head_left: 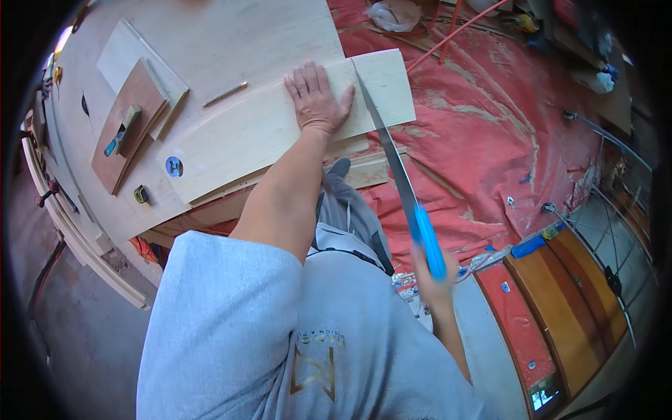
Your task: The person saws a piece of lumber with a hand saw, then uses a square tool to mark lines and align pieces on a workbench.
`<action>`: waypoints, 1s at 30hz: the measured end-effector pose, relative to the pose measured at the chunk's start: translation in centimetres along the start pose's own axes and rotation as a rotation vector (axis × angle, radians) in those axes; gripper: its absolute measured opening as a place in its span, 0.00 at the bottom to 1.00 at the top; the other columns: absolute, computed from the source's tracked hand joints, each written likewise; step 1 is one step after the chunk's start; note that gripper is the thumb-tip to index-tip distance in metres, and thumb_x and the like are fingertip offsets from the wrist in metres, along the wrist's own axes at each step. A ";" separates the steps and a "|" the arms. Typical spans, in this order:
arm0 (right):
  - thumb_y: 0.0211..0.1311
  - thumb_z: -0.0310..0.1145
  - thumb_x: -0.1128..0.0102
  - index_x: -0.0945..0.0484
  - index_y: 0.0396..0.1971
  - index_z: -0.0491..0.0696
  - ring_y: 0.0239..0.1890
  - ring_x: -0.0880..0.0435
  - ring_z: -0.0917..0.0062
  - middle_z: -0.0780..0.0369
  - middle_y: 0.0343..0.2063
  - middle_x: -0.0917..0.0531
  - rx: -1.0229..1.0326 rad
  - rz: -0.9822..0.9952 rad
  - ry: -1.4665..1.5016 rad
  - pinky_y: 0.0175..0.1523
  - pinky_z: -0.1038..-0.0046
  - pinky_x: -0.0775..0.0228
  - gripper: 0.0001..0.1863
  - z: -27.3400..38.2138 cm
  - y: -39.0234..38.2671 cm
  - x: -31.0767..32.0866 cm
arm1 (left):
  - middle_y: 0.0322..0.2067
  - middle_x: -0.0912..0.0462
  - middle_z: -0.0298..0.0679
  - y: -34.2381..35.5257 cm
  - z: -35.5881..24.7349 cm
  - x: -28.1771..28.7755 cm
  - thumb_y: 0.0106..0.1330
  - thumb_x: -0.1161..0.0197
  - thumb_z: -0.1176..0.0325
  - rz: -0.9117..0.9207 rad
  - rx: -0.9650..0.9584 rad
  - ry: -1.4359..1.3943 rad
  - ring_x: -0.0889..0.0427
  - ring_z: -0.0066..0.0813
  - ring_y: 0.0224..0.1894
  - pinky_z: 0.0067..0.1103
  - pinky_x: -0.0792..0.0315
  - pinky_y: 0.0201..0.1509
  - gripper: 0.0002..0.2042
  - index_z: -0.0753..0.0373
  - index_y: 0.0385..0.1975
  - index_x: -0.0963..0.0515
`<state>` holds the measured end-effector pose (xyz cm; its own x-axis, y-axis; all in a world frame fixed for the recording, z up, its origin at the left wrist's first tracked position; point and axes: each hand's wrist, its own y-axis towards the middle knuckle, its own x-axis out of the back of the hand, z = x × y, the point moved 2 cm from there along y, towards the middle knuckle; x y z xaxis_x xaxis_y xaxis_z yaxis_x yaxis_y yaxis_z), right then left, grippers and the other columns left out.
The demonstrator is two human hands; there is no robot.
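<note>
The hands are held apart, each differently engaged. The left hand (318, 101) is laid flat on a pale board (259, 136), its fingers spread and pointed away from the body, its thumb set near the saw (397, 171). By the right hand (437, 276), somewhat blurred, the saw's blue handle is gripped, with the fingers closed around it. The blade is slanted across the board near its right end, with its tip at the far edge and the handle kept clear of the near edge; whether the wood has been cut into cannot be told. The board is carried by the desk (238, 35), and its right end is projected past the desk's side, above a red sheet (483, 157) spread over the floor. A pencil (225, 94) is laid just beyond the board, to the left of the left hand. Farther left, a brown panel (112, 150) is rested partly over a white panel (126, 56), and a small blue-ended tool (115, 141) is placed on the brown one. A round blue disc (174, 166) is seen at the board's left end, and a tape measure (141, 194) is set near it, toward the desk's near edge.
</note>
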<state>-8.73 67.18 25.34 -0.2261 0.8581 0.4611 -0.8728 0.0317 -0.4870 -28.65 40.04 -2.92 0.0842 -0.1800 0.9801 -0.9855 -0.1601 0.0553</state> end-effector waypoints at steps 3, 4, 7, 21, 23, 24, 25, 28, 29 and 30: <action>0.73 0.38 0.30 0.23 0.23 0.44 0.18 0.28 0.75 0.59 0.15 0.25 0.119 -0.143 0.066 0.28 0.64 0.37 0.20 -1.9 15.9 -8.8 | 0.80 0.38 0.55 0.1 -1.9 -0.4 0.73 0.44 0.31 0.012 -0.032 -0.052 0.47 0.62 0.83 0.59 0.64 0.86 0.48 0.71 0.78 0.36; 0.72 0.37 0.30 0.23 0.25 0.41 0.18 0.28 0.73 0.58 0.15 0.25 0.132 -0.138 0.072 0.28 0.63 0.36 0.18 -1.9 19.8 -9.7 | 0.80 0.38 0.55 0.5 -2.2 -0.6 0.73 0.44 0.31 -0.008 -0.052 -0.077 0.47 0.62 0.83 0.58 0.64 0.86 0.48 0.71 0.78 0.36; 0.74 0.35 0.31 0.23 0.26 0.43 0.25 0.32 0.87 0.72 0.20 0.28 0.070 -0.077 -0.011 0.28 0.70 0.40 0.17 0.7 21.5 -9.7 | 0.80 0.38 0.54 1.0 -1.2 -1.0 0.73 0.44 0.31 -0.024 -0.024 -0.103 0.48 0.61 0.83 0.58 0.65 0.86 0.48 0.71 0.77 0.36; 0.71 0.27 0.28 0.19 0.25 0.42 0.20 0.27 0.84 0.64 0.16 0.25 -0.023 0.011 0.011 0.27 0.70 0.37 0.13 -1.0 0.8 -0.4 | 0.81 0.40 0.54 -0.2 0.0 0.4 0.73 0.46 0.31 0.010 -0.001 0.003 0.49 0.61 0.84 0.58 0.66 0.87 0.48 0.70 0.78 0.36; 0.71 0.33 0.28 0.21 0.25 0.43 0.20 0.28 0.79 0.61 0.15 0.28 0.056 -0.090 0.061 0.27 0.65 0.37 0.15 -4.7 11.3 -6.8 | 0.81 0.40 0.54 -0.1 -1.6 -0.3 0.73 0.45 0.31 0.006 -0.011 -0.031 0.49 0.61 0.84 0.58 0.66 0.87 0.48 0.70 0.78 0.35; 0.71 0.36 0.29 0.22 0.26 0.42 0.19 0.28 0.78 0.59 0.15 0.28 0.153 -0.132 0.092 0.28 0.63 0.36 0.17 -3.8 16.1 -9.0 | 0.81 0.40 0.54 0.0 -2.3 -0.6 0.73 0.45 0.31 0.002 -0.036 -0.066 0.48 0.62 0.83 0.58 0.65 0.87 0.48 0.70 0.77 0.35; 0.71 0.36 0.29 0.22 0.26 0.41 0.19 0.28 0.78 0.58 0.16 0.27 0.122 -0.126 0.086 0.28 0.62 0.36 0.17 -2.5 19.0 -9.6 | 0.80 0.39 0.54 0.4 -2.1 -0.6 0.73 0.45 0.31 -0.011 -0.050 -0.085 0.48 0.62 0.83 0.58 0.65 0.86 0.47 0.70 0.77 0.34; 0.70 0.37 0.29 0.23 0.27 0.40 0.19 0.29 0.77 0.57 0.16 0.27 0.089 -0.102 0.086 0.29 0.61 0.35 0.18 -0.7 19.1 -10.0 | 0.80 0.39 0.54 1.3 -1.0 -0.6 0.73 0.45 0.31 -0.032 -0.018 -0.076 0.47 0.62 0.83 0.58 0.63 0.86 0.47 0.70 0.77 0.34; 0.70 0.37 0.29 0.23 0.27 0.40 0.19 0.30 0.77 0.57 0.16 0.28 0.083 -0.094 0.097 0.29 0.61 0.35 0.18 -0.5 18.1 -9.6 | 0.80 0.39 0.54 0.8 -1.1 -0.5 0.73 0.45 0.31 -0.036 -0.021 -0.085 0.47 0.62 0.83 0.58 0.63 0.86 0.47 0.70 0.77 0.34; 0.71 0.38 0.28 0.22 0.27 0.40 0.21 0.30 0.80 0.60 0.16 0.28 0.014 -0.072 0.101 0.29 0.63 0.35 0.18 0.4 15.7 -8.5 | 0.80 0.38 0.54 1.4 -1.0 -0.3 0.73 0.45 0.32 -0.040 -0.022 -0.058 0.46 0.62 0.82 0.59 0.63 0.86 0.47 0.70 0.77 0.35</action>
<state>-20.69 60.15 14.04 -0.1187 0.9010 0.4172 -0.8914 0.0884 -0.4445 -30.16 40.86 -2.97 0.1313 -0.2300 0.9643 -0.9842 -0.1467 0.0991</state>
